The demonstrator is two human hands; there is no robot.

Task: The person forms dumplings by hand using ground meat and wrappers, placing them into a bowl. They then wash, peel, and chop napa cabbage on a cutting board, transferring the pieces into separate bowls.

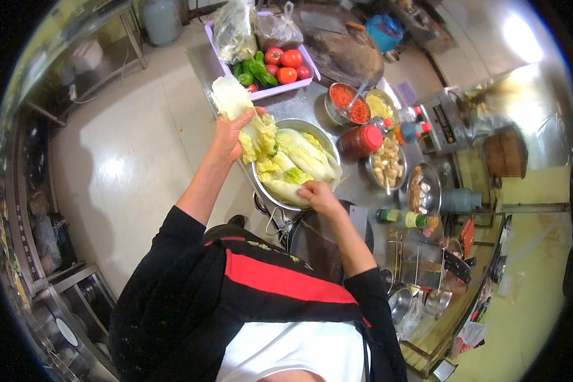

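My left hand (pixel 229 133) grips a napa cabbage leaf (pixel 232 97), its white stem end pointing away from me and its yellow frilled part hanging over the bowl's left rim. A wide metal bowl (pixel 332 133) in front of me holds several napa cabbage pieces (pixel 301 150) with pale stems and yellow-green leaf edges. At the bowl's near right side, my right hand (pixel 319 196) has its thumb and fingers pinched on the edge of a pale cabbage leaf (pixel 281 190) lying in the bowl.
Beyond the bowl stands a lilac tray (pixel 284 89) of tomatoes, green peppers and bagged produce, beside a round chopping block (pixel 344 52) with a cleaver. To the right are a bowl of chopped red chili (pixel 348 102), a red-lidded jar (pixel 360 142), a garlic bowl (pixel 387 164) and bottles.
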